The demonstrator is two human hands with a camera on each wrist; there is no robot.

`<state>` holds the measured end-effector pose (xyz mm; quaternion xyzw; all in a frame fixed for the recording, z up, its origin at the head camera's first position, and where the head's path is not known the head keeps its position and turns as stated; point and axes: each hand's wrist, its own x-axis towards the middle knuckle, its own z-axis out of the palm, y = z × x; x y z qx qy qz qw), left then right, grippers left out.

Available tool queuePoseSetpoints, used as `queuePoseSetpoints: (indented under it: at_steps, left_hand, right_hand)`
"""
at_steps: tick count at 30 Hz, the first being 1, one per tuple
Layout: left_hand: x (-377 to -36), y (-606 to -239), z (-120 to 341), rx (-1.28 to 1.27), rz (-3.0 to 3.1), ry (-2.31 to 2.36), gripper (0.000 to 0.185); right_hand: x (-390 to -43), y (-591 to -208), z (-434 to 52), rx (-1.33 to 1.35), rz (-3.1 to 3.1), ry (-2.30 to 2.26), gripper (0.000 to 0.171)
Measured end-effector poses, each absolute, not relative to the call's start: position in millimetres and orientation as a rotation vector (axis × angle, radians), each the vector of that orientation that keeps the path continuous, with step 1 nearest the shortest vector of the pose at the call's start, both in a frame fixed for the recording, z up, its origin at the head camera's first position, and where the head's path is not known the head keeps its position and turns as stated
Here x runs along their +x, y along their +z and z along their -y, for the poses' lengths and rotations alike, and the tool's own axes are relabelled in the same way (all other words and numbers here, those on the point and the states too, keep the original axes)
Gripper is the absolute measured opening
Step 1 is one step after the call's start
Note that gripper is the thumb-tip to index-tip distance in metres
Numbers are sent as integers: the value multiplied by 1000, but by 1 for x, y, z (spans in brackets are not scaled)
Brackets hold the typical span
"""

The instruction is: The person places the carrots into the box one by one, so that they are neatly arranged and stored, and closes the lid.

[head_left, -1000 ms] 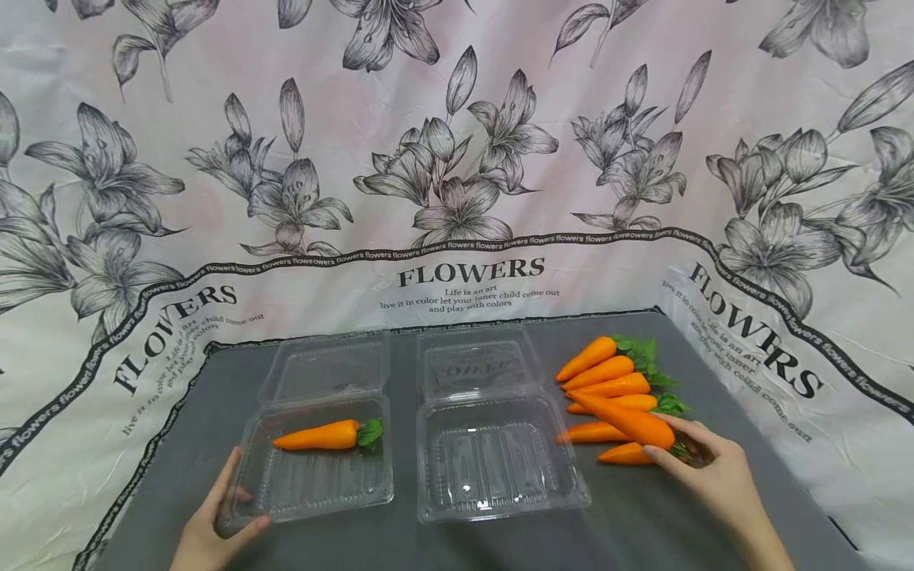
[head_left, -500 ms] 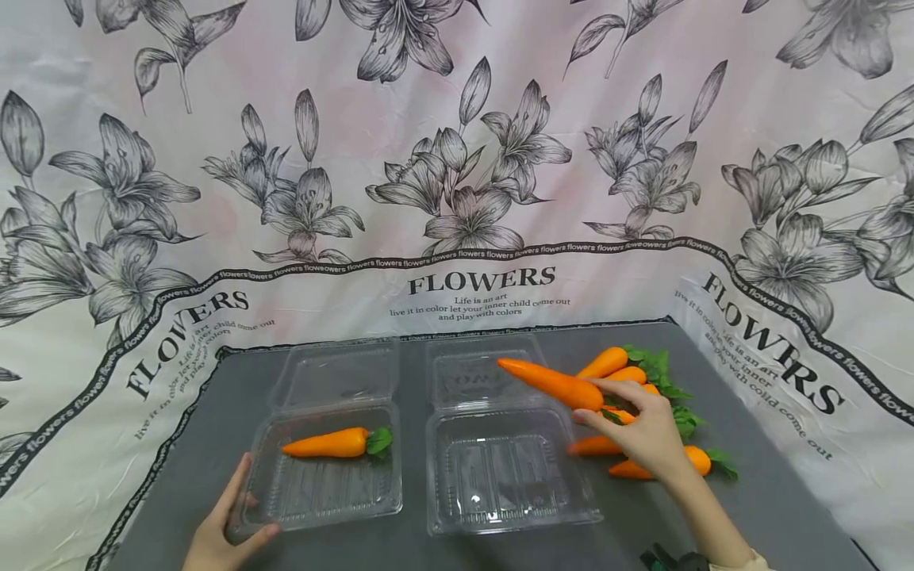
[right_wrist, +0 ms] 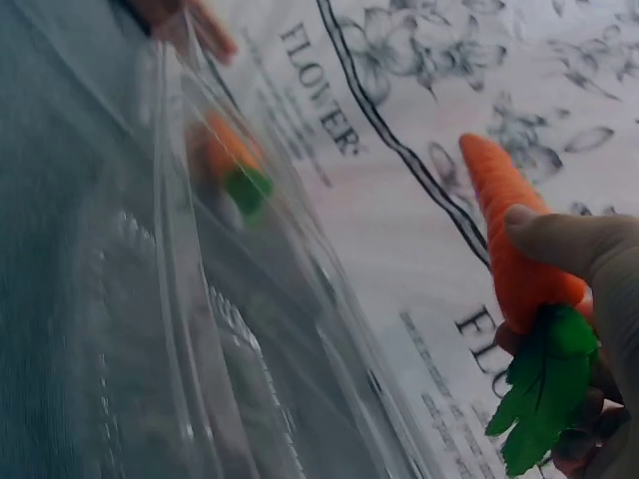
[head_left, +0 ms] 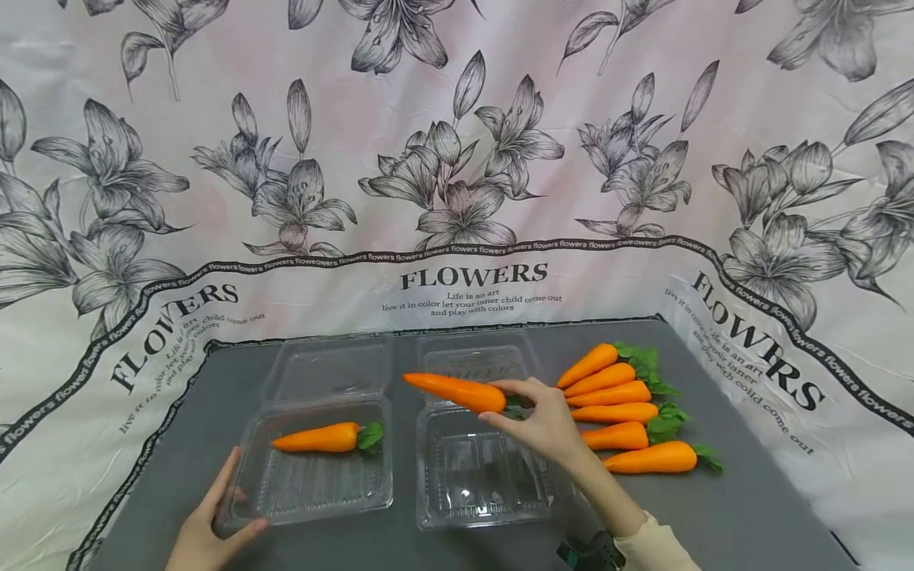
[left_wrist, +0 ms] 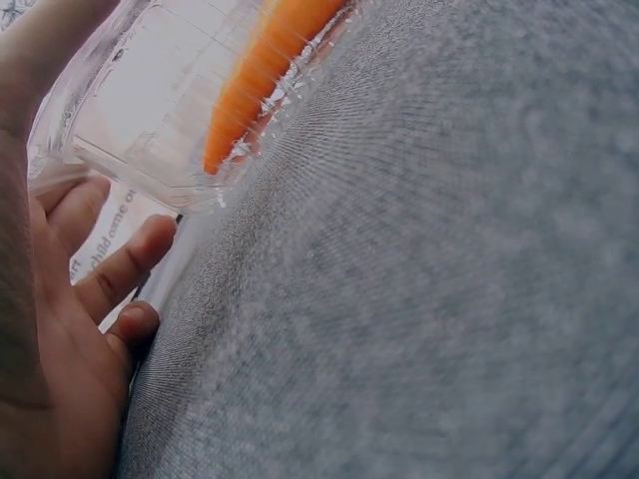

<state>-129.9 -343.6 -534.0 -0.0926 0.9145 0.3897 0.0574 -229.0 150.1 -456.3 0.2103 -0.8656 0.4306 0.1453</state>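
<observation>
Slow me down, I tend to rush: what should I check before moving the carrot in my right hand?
1. Grip: ok, the right hand pinches the raised carrot near its leaves.
2. Lids: ok, left lid and right lid lie folded back.
3. Room: ok, the left box holds one carrot, the right box shows none.
4. Alignment: not ok, the raised carrot reaches left past the right box in the head view.
5. Left box steady: cannot tell whether the left hand presses it.

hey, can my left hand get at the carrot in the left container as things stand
Likely yes: the left hand is at the left container, whose lid lies open, and nothing visible covers the carrot.
</observation>
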Motion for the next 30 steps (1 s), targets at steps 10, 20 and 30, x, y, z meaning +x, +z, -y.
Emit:
queuePoseSetpoints:
  at_steps: [10, 20, 30]
  left_hand:
    - [-124, -537, 343, -221, -2849, 1206, 116]
    - [-129, -534, 346, -69, -3063, 1191, 115]
    - [-124, -542, 342, -17, -3101, 1231, 115]
  right_hand:
    - [-231, -451, -90, 676, 2604, 1297, 45]
    - [-234, -443, -34, 765, 2610, 1388, 44]
    - [-215, -459, 23, 917, 2790, 1011, 49]
